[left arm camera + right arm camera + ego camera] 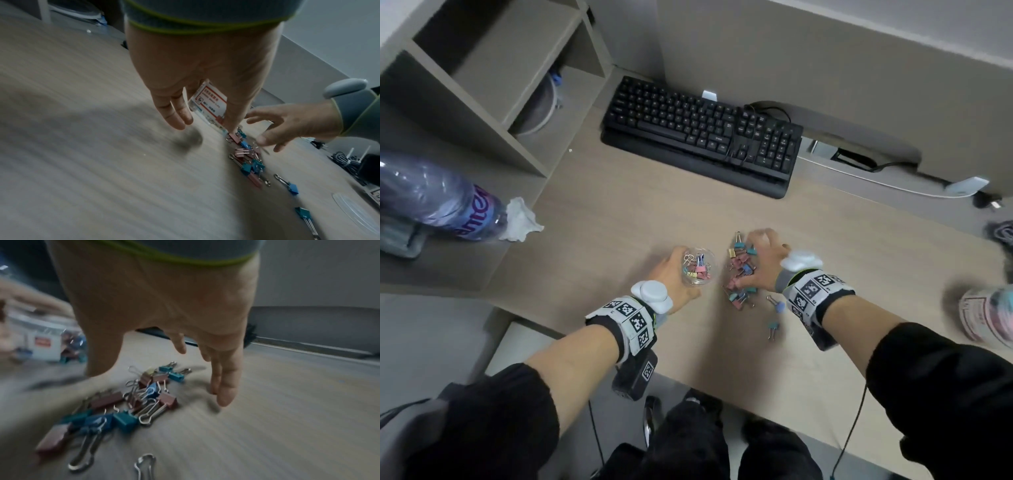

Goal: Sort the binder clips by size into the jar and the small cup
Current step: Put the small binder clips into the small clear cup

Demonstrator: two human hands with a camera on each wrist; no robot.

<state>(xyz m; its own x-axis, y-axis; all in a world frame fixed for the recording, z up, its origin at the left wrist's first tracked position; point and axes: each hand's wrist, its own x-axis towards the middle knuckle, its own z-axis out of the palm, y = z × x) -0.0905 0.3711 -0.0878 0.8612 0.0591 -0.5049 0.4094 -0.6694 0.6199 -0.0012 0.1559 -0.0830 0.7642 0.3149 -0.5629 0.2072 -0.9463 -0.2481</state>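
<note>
A pile of small coloured binder clips [741, 270] [144, 399] lies mid-desk. My right hand [756, 260] hovers over it with fingers spread and holds nothing; its fingertips [224, 395] touch the desk beside the pile. Just left of the pile stands a small clear labelled container [698, 270] [209, 99] with a few clips inside. My left hand [674, 274] holds it between thumb and fingers. Two stray clips [775, 315] lie nearer me. A blurred container with a pink label [986, 315] stands at the right edge.
A black keyboard [702, 137] sits at the back of the desk. A water bottle [438, 202] and crumpled tissue [520, 219] lie on the left, below a shelf unit [482, 85]. A clear lid [353, 209] lies right of the pile.
</note>
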